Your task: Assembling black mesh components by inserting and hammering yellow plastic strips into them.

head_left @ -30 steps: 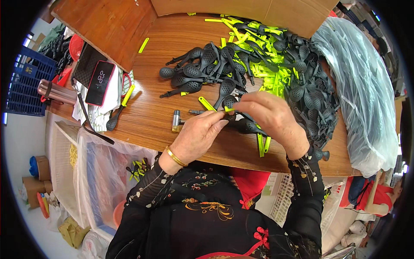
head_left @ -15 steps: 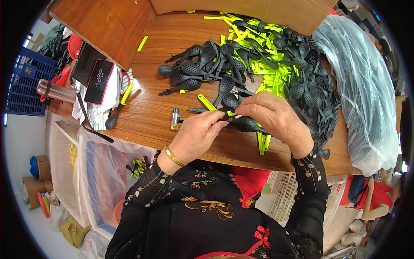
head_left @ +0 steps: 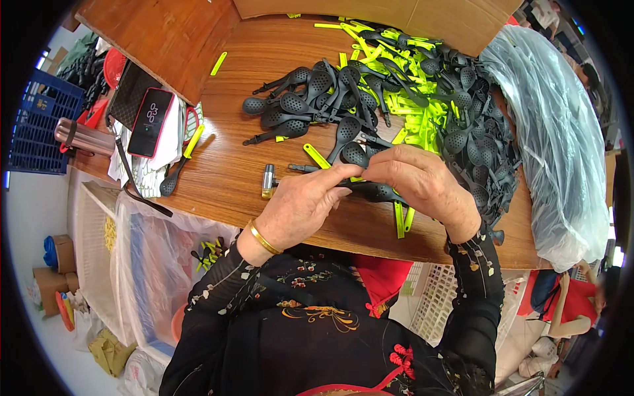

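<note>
Our L hand (head_left: 297,208) & R hand (head_left: 422,185) meet, can't tell grip; 1 green-handled spoon (head_left: 170,185) prob. done, loose spoons (head_left: 474,155) & handles (head_left: 416,122) left.

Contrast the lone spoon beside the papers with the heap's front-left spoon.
The lone spoon has a bright yellow-green handle; the heap spoon shows a dark stem.
The lone spoon's handle slants toward the picture's upper right; the heap spoon's stem points left.
The lone spoon lies apart; the heap spoon lies against others.
Both have dark bowls.
</note>
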`<state>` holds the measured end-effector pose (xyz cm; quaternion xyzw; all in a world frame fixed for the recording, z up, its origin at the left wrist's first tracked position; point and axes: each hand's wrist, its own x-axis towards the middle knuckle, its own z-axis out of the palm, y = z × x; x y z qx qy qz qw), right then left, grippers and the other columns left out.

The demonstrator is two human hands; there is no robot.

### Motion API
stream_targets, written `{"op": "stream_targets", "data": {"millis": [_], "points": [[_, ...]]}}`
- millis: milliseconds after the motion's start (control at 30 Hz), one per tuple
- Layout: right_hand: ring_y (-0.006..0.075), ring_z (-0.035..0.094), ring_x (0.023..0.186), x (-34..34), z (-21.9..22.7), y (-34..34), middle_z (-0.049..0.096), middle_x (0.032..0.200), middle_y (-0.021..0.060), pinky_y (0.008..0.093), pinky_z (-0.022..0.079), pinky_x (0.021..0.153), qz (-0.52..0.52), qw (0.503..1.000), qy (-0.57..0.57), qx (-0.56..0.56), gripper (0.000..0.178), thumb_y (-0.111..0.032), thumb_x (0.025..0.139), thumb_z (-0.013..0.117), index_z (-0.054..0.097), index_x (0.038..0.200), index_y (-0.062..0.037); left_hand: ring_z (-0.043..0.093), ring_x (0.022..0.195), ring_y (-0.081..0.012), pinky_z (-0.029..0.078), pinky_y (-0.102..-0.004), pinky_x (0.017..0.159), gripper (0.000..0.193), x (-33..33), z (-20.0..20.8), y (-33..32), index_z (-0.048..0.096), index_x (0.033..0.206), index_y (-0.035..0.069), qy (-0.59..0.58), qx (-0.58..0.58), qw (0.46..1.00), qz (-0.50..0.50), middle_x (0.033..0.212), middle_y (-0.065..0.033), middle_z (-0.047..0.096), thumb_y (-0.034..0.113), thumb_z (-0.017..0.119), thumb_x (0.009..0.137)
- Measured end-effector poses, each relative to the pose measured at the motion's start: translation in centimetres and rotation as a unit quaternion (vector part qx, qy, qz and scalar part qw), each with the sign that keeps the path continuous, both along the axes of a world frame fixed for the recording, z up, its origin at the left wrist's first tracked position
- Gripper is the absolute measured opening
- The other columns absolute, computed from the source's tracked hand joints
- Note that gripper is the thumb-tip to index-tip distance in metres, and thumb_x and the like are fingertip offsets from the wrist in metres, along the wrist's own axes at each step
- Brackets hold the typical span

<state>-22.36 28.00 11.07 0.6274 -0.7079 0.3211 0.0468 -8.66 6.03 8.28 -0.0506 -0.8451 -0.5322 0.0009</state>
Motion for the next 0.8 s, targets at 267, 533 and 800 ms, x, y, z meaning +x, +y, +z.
{"op": "stream_targets", "data": {"millis": [267,533,800], "points": [[0.0325,0.069,0.083,2.3,-0.2,-0.5,0.069,0.088,0.0101,0.0435,0.055,0.073,-0.061,0.989,0.022,0.132,0.022,-0.014,0.085,0.084,0.067,0.097,-0.0067,0.071,0.090,-0.0410,0.056,-0.0463,0.073,0.027,1.0,-2.0,0.4,0.062,0.127,0.004,0.107,-0.146,0.983,-0.024,0.098,-0.0193,0.072,0.004,0.066,0.100],[0.0299,0.066,0.080,4.5,-1.8,-0.9,0.060,0.081,0.0089,0.0437,0.054,0.072,-0.002,0.994,-0.006,0.108,0.016,-0.013,0.090,0.072,0.058,0.085,-0.0084,0.071,0.089,-0.0425,0.058,-0.0497,0.070,0.031,4.1,-1.6,0.0,0.055,0.132,0.006,0.034,-0.181,0.980,-0.074,0.105,-0.0204,0.072,0.007,0.062,0.102],[0.0165,0.071,0.105,-0.4,-3.0,-3.2,0.076,0.114,0.0076,0.0314,0.054,0.094,-0.062,0.867,-0.484,-0.099,0.016,-0.009,0.106,0.063,0.075,0.113,-0.0009,0.073,0.075,-0.0131,0.058,-0.0273,0.070,0.025,3.6,-2.9,-1.1,0.054,0.136,0.002,-0.111,0.286,0.952,0.018,0.087,-0.0015,0.062,0.014,0.049,0.115]]}}
